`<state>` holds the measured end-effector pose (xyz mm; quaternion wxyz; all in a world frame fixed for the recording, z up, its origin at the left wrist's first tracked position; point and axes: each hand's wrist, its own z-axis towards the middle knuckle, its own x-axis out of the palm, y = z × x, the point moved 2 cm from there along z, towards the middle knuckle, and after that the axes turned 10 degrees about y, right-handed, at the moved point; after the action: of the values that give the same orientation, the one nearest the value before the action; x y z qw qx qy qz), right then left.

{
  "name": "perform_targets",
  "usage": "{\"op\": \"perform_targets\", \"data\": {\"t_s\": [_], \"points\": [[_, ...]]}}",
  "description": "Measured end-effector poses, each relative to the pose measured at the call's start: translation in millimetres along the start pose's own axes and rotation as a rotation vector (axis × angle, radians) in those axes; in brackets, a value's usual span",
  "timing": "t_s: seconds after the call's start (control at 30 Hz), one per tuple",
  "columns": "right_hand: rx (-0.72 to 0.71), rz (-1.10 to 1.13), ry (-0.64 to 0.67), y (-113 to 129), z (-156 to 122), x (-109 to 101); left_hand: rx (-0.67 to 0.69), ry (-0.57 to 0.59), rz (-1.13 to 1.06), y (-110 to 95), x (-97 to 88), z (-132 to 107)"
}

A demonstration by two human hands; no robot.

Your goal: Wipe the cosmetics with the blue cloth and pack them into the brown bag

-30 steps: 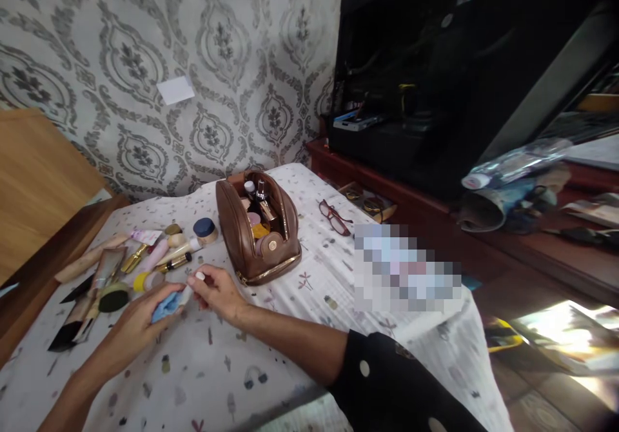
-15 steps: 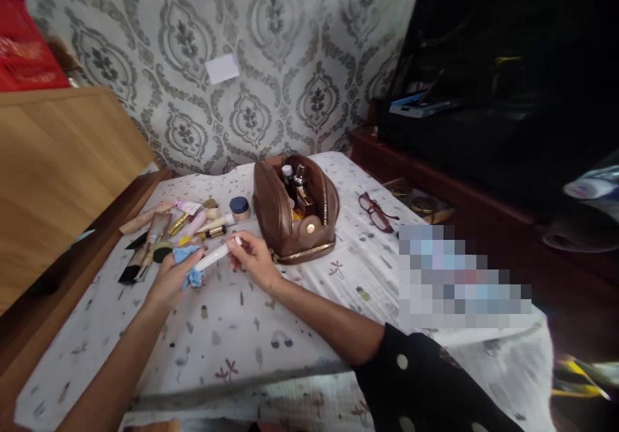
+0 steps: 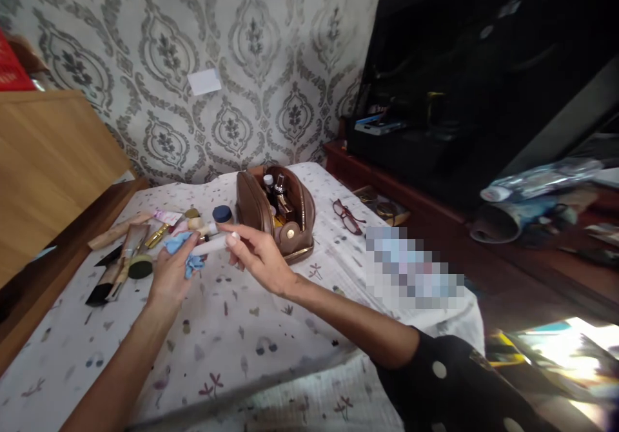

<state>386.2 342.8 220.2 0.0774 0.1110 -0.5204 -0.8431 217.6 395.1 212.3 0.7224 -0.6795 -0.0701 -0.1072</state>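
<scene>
My right hand pinches one end of a white cosmetic tube, held level above the table. My left hand grips a blue cloth wrapped against the tube's other end. Just behind them stands an open brown leather pouch with several small bottles and a round compact inside. To the left lie several cosmetics: tubes, gold lipsticks, brushes and a blue-lidded jar.
The table wears a white patterned cloth. Red glasses lie right of the pouch, beside a blurred patch. A wooden board stands at left. A dark cabinet and cluttered red-brown shelf fill the right.
Both hands have lifted the tube and cloth off the table, the tube sliding further out of the cloth. My head has swung left and then partly back.
</scene>
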Motion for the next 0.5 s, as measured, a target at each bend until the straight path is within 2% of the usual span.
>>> {"op": "perform_targets", "data": {"t_s": [0.13,0.2,0.3,0.4,0.5], "points": [[-0.067,-0.228,-0.055,26,-1,-42,0.067,0.155,0.072,-2,28.4,-2],[-0.094,-0.295,-0.117,35,1,-66,0.13,0.259,0.199,-3,40.5,-4],[-0.136,-0.42,-0.243,46,8,-101,0.315,0.41,0.561,-4,55.7,-6],[-0.111,-0.721,-0.346,52,19,-128,0.57,0.541,0.93,-1,66.8,-8],[0.039,-1.065,-0.297,53,35,-140,0.703,0.625,1.192,10,70.7,-8]]}}
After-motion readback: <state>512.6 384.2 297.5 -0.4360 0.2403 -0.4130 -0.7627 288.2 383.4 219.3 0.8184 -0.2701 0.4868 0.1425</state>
